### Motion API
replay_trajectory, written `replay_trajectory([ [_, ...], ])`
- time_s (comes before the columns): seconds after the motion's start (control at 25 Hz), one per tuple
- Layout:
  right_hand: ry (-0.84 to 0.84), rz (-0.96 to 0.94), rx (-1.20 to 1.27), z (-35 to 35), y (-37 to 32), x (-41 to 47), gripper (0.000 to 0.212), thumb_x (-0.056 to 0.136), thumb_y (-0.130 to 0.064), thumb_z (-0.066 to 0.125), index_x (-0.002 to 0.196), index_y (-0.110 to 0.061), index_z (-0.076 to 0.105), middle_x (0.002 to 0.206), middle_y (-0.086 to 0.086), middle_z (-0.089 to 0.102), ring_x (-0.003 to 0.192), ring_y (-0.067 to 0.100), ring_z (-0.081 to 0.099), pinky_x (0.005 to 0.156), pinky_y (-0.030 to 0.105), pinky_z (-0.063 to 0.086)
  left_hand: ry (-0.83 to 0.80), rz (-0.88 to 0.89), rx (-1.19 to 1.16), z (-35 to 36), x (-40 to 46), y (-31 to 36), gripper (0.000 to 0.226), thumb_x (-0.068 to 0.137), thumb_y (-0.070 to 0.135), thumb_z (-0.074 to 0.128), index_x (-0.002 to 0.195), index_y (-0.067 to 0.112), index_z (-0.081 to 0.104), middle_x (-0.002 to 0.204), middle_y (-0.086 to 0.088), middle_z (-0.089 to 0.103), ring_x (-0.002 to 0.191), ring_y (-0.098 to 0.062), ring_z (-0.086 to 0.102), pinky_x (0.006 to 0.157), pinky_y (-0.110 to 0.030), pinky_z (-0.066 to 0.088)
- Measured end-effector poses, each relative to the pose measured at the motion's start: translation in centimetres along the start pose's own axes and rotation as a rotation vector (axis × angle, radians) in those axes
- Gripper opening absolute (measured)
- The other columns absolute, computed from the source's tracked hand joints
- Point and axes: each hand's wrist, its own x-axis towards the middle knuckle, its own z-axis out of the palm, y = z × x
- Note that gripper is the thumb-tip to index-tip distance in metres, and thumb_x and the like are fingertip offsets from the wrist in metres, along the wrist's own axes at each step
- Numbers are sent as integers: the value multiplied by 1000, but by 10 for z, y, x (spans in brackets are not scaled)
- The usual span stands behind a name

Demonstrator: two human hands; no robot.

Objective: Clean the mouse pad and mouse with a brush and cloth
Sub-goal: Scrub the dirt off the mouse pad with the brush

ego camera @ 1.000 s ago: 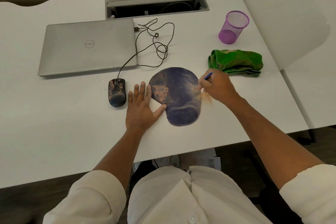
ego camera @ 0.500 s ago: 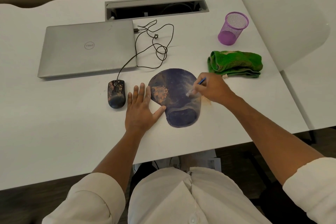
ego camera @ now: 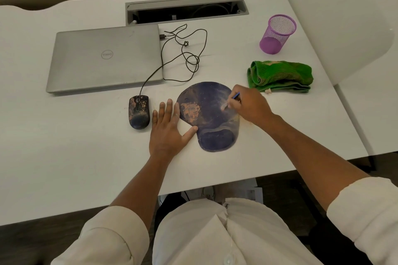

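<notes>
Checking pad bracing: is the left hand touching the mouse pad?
Touching. The head view shows the left hand flat on the table, its thumb tip meeting the left edge of the mouse pad.

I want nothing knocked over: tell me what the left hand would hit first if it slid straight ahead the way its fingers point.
The left hand lies flat on the white desk, fingers pointing away from the person. Straight ahead, the first thing looks to be the thin black mouse cable, then the closed silver laptop's corner; the exact line is uncertain.

Closed silver laptop (ego camera: 105,58) on white desk (ego camera: 64,146), purple mesh cup (ego camera: 277,33) near grey cable tray (ego camera: 187,7).
</notes>
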Motion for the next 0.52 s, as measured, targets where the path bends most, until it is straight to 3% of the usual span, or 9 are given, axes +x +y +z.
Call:
replay_trajectory([
  [0.08,181,36,-61,-4,4,4,10,92,-25,59,91,-15,61,77,0,66,67,20,59,60,35,47,-1,-1,9,1,0,0,99,90,82,32,164,20,7,172,-3,-2,158,-22,-10,128,-43,-2],
  [0.12,220,38,21,-5,3,5,10,91,-23,61,89,-14,62,77,0,68,66,19,59,59,34,47,0,-2,10,2,0,0,100,90,83,31,164,20,7,172,-3,-2,158,-21,-10,128,-43,-2],
  [0.24,22,18,308,-4,-3,6,5,83,-18,68,81,-13,65,72,1,70,64,15,59,62,32,45,5,-3,7,2,0,0,100,89,83,30,164,20,7,172,-3,-2,158,-22,-10,128,-44,-1],
  [0.32,-73,41,196,1,-1,6,6,84,-20,66,83,-14,65,75,4,70,68,18,60,64,35,46,2,-2,5,1,0,0,100,89,83,30,164,20,7,172,-3,-2,158,-22,-10,128,-44,-1],
  [0.44,171,73,-106,-3,2,15,13,94,-25,57,93,-12,61,81,3,69,72,24,60,60,35,45,2,-3,9,1,0,0,100,89,83,29,164,20,8,172,-3,-1,158,-22,-10,128,-44,-1],
  [0.52,245,46,-22,-6,0,21,13,94,-24,59,92,-12,61,82,2,70,71,22,61,59,33,46,-1,-3,7,1,0,0,100,89,83,28,164,21,7,172,-3,-2,158,-22,-10,128,-44,-2],
])
